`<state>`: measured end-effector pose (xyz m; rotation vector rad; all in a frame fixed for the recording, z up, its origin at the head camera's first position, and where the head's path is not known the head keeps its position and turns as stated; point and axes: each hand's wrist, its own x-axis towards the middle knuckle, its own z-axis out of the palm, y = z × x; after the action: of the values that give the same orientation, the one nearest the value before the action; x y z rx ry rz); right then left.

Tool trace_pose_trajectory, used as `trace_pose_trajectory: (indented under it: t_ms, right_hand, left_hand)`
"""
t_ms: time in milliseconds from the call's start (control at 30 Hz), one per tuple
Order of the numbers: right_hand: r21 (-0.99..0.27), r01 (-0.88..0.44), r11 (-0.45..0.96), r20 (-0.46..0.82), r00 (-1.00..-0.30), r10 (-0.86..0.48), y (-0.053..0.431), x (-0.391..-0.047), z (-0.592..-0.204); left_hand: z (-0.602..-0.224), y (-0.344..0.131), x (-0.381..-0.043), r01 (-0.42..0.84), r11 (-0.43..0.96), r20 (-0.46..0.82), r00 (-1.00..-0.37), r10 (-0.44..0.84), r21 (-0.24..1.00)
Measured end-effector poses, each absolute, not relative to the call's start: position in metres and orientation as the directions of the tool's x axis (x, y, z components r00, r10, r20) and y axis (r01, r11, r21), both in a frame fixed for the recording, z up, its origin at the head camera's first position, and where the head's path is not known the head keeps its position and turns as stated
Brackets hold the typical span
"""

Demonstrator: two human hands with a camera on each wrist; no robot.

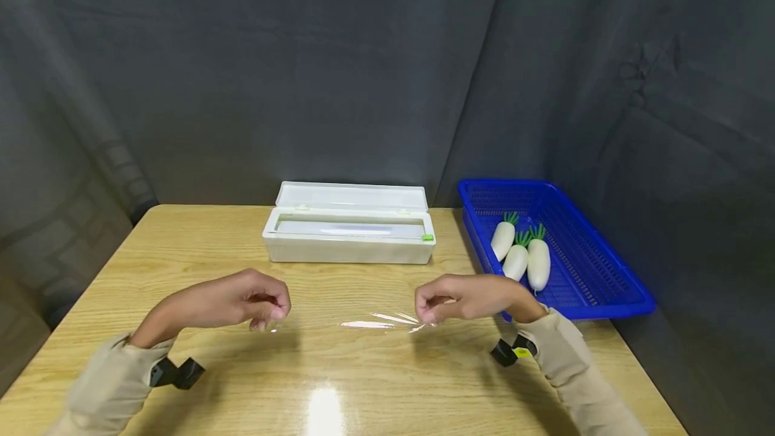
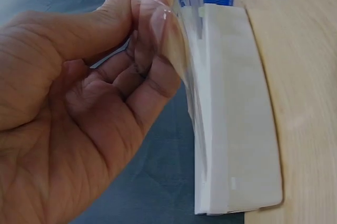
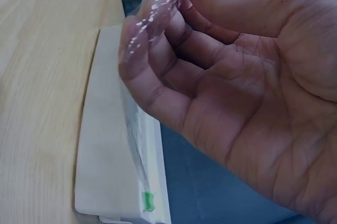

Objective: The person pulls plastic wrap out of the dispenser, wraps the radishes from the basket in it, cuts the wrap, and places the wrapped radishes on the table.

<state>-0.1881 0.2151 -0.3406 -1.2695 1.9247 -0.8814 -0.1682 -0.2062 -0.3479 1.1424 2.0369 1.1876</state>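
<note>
A clear sheet of plastic wrap (image 1: 368, 324) spans the space between both hands, showing mostly by its glossy streaks. My left hand (image 1: 245, 300) pinches one side of it between thumb and fingertips. On the other side, my right hand (image 1: 466, 296) pinches the film the same way; crinkled wrap (image 3: 152, 19) lies over its fingers in the right wrist view. Beyond the hands stands a white wrap dispenser (image 1: 351, 251), its lid (image 1: 351, 195) raised at the back. A roll (image 1: 351, 228) lies inside, and a green slider (image 1: 428, 237) sits at the front right corner.
At the back right of the wooden table (image 1: 200, 241), a blue plastic basket (image 1: 611, 274) holds three white radishes (image 1: 538, 265) with green tops. The right forearm passes close to the basket's near edge. Dark grey curtains (image 1: 363, 73) hang behind the table.
</note>
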Motion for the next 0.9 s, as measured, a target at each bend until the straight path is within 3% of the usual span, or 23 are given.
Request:
trace_pose_trajectory:
  t_ms: [533, 733, 900]
  right_hand:
    - [-0.792, -0.522, 0.316, -0.21, -0.253, -0.944, 0.205, -0.19, -0.373]
    - [-0.8, -0.498, 0.336, -0.22, -0.277, -0.935, 0.205, -0.19, -0.386]
    - [-0.789, -0.483, 0.38, -0.247, -0.316, -0.916, 0.203, -0.189, -0.398]
  left_hand:
    - [-0.377, -0.2, -0.17, 0.338, 0.271, -0.081, -0.484, 0.871, 0.901]
    - [-0.391, -0.197, -0.17, 0.336, 0.267, -0.085, -0.47, 0.879, 0.903]
    - [-0.403, -0.198, -0.168, 0.37, 0.29, -0.078, -0.492, 0.867, 0.883]
